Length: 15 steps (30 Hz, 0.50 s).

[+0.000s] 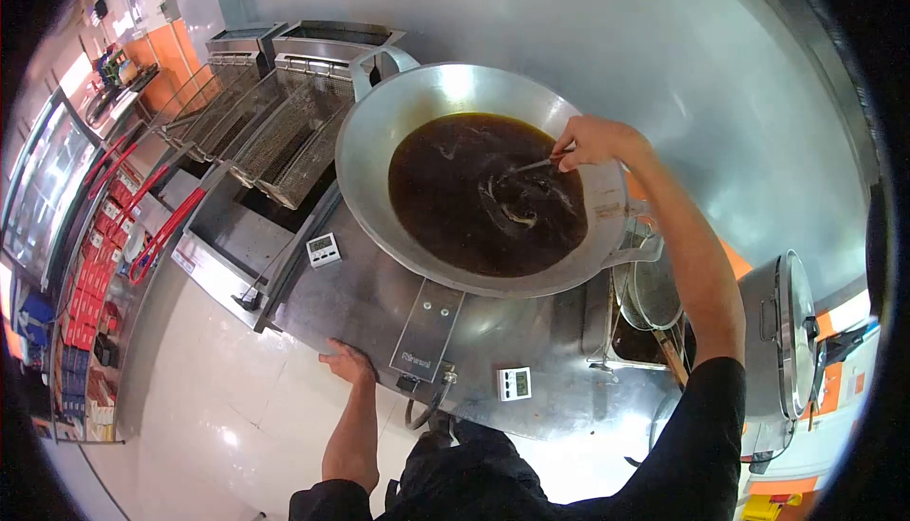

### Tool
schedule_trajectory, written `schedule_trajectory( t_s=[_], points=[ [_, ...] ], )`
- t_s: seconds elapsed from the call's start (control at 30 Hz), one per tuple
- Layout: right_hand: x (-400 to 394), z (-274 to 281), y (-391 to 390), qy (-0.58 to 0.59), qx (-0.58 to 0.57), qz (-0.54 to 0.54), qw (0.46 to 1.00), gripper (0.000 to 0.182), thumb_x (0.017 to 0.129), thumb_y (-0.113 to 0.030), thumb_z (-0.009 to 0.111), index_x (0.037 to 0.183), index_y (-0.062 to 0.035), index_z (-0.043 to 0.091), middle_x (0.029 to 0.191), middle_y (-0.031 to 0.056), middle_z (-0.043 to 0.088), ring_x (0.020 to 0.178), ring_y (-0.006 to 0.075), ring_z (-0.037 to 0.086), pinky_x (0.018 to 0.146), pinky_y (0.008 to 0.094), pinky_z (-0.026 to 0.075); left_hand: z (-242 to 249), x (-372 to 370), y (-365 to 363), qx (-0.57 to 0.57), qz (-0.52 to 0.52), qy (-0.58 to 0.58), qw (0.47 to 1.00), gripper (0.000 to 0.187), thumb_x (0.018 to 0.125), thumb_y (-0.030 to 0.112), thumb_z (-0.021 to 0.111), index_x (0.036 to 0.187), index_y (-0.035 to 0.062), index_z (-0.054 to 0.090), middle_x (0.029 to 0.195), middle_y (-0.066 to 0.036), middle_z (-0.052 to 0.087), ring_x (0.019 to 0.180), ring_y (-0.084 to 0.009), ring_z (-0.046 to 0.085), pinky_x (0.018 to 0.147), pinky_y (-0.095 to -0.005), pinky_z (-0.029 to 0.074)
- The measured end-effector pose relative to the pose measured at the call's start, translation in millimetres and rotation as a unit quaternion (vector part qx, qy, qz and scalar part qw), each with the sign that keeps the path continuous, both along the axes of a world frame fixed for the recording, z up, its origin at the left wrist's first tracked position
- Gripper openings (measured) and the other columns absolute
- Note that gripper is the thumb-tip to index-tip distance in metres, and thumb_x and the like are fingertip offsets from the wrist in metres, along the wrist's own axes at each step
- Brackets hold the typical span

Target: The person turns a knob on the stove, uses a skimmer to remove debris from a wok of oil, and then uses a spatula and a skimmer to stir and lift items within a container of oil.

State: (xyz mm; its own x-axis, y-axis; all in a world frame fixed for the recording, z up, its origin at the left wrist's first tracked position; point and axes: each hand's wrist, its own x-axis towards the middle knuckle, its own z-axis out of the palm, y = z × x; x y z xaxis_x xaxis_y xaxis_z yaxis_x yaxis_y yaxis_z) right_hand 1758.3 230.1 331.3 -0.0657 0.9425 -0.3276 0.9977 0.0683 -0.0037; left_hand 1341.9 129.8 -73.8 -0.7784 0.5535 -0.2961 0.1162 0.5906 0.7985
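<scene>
A large metal wok (370, 180) with two loop handles holds dark brown liquid (455, 199), whose surface shows swirls and ripples. Over the right part of the wok, my right hand (592, 142) is closed round a thin utensil (536, 166), its far end down in the liquid. What that end looks like is hidden. My left hand (351, 363) rests at the front edge of the steel counter (351, 308), fingers apart and holding nothing. Between the hands, below the wok, is a burner control plate (428, 327).
Fryer baskets (294, 123) with red handles (171, 232) stand at the left. Two white timers (323, 250) (515, 384) lie on the counter. Round strainers (654, 284) sit right of the wok, beside a large lidded pot (768, 350).
</scene>
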Motion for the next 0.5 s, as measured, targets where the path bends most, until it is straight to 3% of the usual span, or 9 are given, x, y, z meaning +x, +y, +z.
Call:
schedule_trajectory(
  t_s=[0.27,0.37,0.5],
  points=[
    [-16,-29,17,0.066,0.056,0.036,0.996,0.036,0.072,-0.03,0.071,0.104,-0.0141,0.069,0.097,0.0128,0.068,0.09,0.0278,0.064,0.079,0.0377,0.049,2,-1,-1,-0.012,-0.001,0.003,1.0,0.068,0.093,0.048,0.039,0.128,-0.0097,0.03,0.105,-0.038,0.053,0.098,-0.0499,0.053,0.085,-0.0529,0.041],
    [-23,-49,4,0.086,0.188,0.092,0.974,0.031,0.076,-0.026,0.067,0.104,-0.0128,0.066,0.089,0.014,0.067,0.085,0.0312,0.063,0.078,0.0408,0.048,2,1,-2,0.018,-0.001,-0.011,1.0,0.067,0.093,0.048,0.039,0.127,-0.0095,0.03,0.102,-0.037,0.054,0.095,-0.0497,0.055,0.083,-0.0526,0.042],
    [-35,-43,-17,0.091,0.204,0.073,0.972,0.029,0.077,-0.027,0.067,0.102,-0.0124,0.065,0.085,0.013,0.066,0.083,0.0323,0.062,0.075,0.0431,0.048,13,0,-3,0.013,-0.003,-0.004,1.0,0.064,0.093,0.048,0.039,0.123,-0.0087,0.033,0.099,-0.036,0.055,0.093,-0.0492,0.055,0.081,-0.0524,0.043]
  ],
)
